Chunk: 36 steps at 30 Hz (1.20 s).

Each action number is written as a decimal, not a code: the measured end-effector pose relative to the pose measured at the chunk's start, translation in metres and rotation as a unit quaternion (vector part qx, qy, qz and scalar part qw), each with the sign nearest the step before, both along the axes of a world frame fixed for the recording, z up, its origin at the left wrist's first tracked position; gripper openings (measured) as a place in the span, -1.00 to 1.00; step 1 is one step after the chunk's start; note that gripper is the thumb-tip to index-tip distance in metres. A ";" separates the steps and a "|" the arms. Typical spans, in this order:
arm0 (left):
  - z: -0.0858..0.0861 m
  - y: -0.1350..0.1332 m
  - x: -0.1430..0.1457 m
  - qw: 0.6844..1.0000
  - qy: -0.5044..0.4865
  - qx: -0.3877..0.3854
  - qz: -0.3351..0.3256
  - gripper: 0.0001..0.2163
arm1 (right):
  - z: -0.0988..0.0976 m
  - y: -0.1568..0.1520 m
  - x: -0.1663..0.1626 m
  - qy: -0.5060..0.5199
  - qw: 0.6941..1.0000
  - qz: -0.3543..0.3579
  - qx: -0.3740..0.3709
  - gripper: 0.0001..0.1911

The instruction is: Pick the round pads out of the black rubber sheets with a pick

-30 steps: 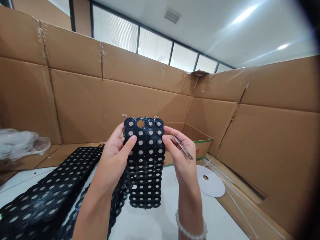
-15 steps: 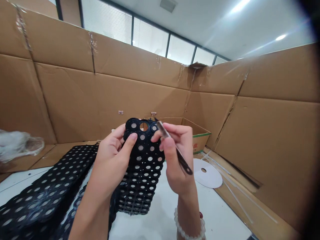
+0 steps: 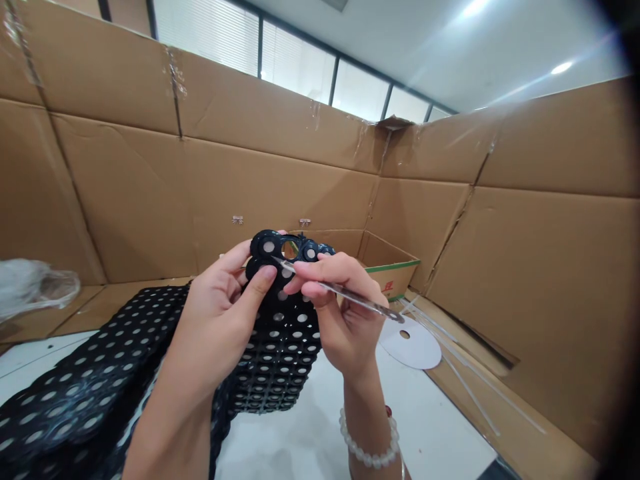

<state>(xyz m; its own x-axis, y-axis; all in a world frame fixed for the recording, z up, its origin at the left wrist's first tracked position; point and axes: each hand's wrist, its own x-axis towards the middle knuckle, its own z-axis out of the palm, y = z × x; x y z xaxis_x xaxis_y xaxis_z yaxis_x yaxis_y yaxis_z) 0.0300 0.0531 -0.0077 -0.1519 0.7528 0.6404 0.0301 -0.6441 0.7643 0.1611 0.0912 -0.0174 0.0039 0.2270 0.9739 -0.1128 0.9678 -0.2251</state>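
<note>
My left hand grips the left edge of a black plastic grid panel with rows of round cells, most backed by white discs; it stands nearly upright above the white table. One cell in the top row has no disc. My right hand, with a bead bracelet at the wrist, pinches metal tweezers. Their tip points left and sits just below that open cell, against the panel's top rows.
More black grid panels lie stacked on the white table at the left. A white disc with a centre hole lies at the right. An open carton stands behind. Cardboard walls ring the workplace; a clear bag sits far left.
My right hand turned the tweezers from lying along the palm to pointing left, bringing the tip to the panel's top rows. The panel dropped slightly and tilted.
</note>
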 end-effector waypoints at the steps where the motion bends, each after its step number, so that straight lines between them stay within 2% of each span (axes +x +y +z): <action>1: 0.000 -0.001 0.000 1.000 -0.002 -0.003 -0.003 -0.65 | 0.000 0.000 -0.001 -0.003 1.000 -0.001 0.002 -0.88; 9: 0.005 -0.005 0.003 0.999 -0.019 -0.023 -0.028 -0.68 | 0.000 0.000 -0.002 -0.015 1.000 -0.015 0.005 -0.87; 15: 0.005 -0.011 0.003 0.992 -0.071 -0.058 -0.085 -0.70 | 0.002 0.001 -0.003 -0.012 0.998 -0.043 0.054 -0.85; 18: 0.008 -0.015 0.001 0.971 -0.154 -0.093 -0.160 -0.74 | 0.005 0.001 -0.001 -0.027 0.993 -0.084 0.082 -0.82; 21: 0.011 -0.016 -0.002 0.938 -0.202 -0.117 -0.256 -0.65 | 0.007 0.002 0.001 -0.039 0.989 -0.108 0.094 -0.81; 23: 0.013 -0.014 -0.004 0.926 -0.217 -0.130 -0.281 -0.60 | 0.006 0.003 0.002 -0.042 0.991 -0.103 0.081 -0.81; 27: 0.013 -0.013 -0.005 0.920 -0.235 -0.178 -0.256 -0.67 | 0.005 0.003 0.004 -0.044 0.995 -0.079 0.051 -0.80; 30: 0.014 -0.014 -0.004 0.918 -0.255 -0.177 -0.246 -0.74 | 0.005 0.002 0.004 -0.040 0.996 -0.072 0.043 -0.80; 36: 0.015 -0.014 -0.003 0.914 -0.310 -0.209 -0.157 -0.80 | 0.004 0.002 0.003 -0.047 0.993 -0.100 0.034 -0.81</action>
<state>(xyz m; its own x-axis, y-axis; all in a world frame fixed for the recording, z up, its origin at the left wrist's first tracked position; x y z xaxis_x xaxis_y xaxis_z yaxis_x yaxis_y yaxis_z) 0.0268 0.0388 0.0076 -0.1236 0.9808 0.1511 -0.6284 -0.1952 0.7530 0.1638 0.0935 -0.0135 -0.0495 0.1645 0.9851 0.1023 0.9820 -0.1588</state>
